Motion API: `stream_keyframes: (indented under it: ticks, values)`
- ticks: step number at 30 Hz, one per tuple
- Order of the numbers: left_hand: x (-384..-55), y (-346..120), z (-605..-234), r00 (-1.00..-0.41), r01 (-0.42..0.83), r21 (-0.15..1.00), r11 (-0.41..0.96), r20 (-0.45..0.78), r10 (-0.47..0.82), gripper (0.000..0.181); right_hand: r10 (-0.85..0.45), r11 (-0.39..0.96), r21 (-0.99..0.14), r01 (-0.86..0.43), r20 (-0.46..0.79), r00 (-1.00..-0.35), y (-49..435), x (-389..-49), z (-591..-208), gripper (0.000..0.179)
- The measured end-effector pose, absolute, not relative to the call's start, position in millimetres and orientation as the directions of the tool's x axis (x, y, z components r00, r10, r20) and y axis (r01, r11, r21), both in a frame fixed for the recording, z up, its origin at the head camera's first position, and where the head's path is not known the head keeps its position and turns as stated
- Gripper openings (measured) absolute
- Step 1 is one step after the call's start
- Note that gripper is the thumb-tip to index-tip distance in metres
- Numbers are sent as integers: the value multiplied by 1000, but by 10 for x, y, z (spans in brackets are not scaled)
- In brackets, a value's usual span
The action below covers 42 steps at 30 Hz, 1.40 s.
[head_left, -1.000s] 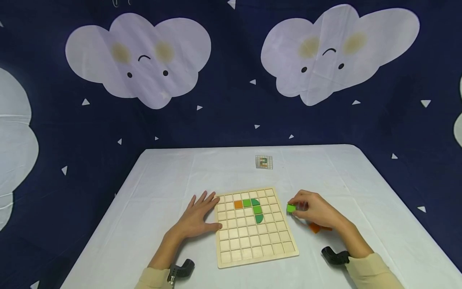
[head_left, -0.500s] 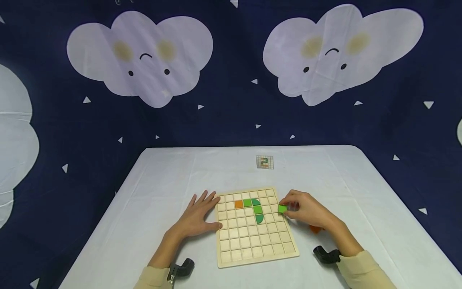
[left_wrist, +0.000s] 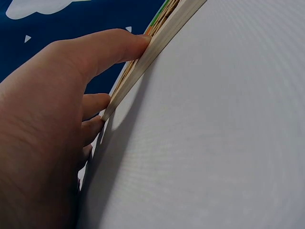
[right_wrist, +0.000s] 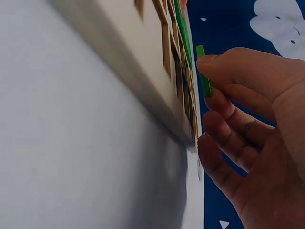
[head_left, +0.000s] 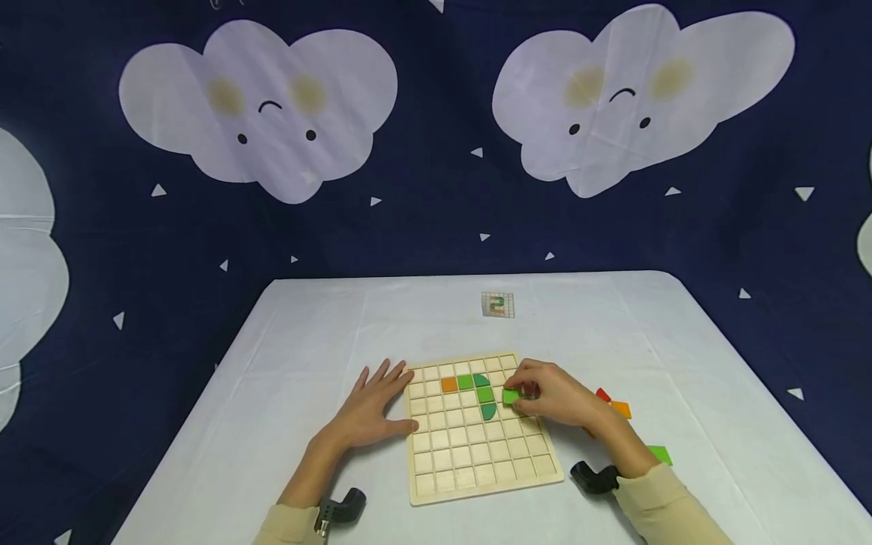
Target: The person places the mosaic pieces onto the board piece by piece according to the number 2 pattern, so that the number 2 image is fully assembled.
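Observation:
A wooden grid board (head_left: 453,458) lies on the white table. Along its left edge rests my left hand (head_left: 371,412), fingers spread, with thumb and fingertips touching the rim; the left wrist view shows the thumb (left_wrist: 119,45) on the edge. My right hand (head_left: 555,393) pinches a light green square tile (head_left: 511,397) between thumb and fingers, held above the board's right part; the right wrist view shows this tile (right_wrist: 203,71) edge-on. Set into the grid are an orange square tile (head_left: 449,384), two green square tiles (head_left: 485,394) and two dark green rounded tiles (head_left: 488,412).
Beyond the board lies a small pattern card (head_left: 498,305) with a printed grid. Right of the board, partly behind the right forearm, are loose tiles: an orange one (head_left: 621,409), a red one (head_left: 602,394) and a green one (head_left: 660,454). A dark cloud-print curtain (head_left: 436,235) hangs behind the table.
My right hand has moved left with the green tile, from beside the board to over its right columns. More loose tiles show behind the right arm. The left hand has stayed put.

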<state>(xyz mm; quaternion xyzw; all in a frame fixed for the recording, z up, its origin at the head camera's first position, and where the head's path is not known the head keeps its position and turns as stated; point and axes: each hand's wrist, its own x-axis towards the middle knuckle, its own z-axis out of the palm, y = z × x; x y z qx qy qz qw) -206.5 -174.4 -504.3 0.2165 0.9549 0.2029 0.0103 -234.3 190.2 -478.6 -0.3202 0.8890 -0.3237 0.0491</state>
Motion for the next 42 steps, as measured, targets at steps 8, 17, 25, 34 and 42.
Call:
stream_keyframes:
  ticks: [8,17,25,34,42]
  values:
    - [-2071,-1742,-5036,-905,411,389,824,68,420,93,-654,547,-585,-598,147,-742,1748,-2336,-4769,24]
    - [-2078,-1740,-5040,-904,413,388,824,68,422,93,-697,523,-565,-638,147,-702,1605,-2353,-4746,23]
    - [-2081,-1741,-5046,-903,415,396,819,73,422,94,-736,528,-525,-667,108,-668,1472,-2362,-4719,22]
    - [-2084,-1745,-5080,-903,417,388,822,76,422,93,-753,547,-516,-659,40,-657,1363,-2343,-4699,24]
    - [-2080,-1740,-5064,-905,411,385,826,66,419,93,-757,544,-515,-662,39,-652,1314,-2343,-4724,25]
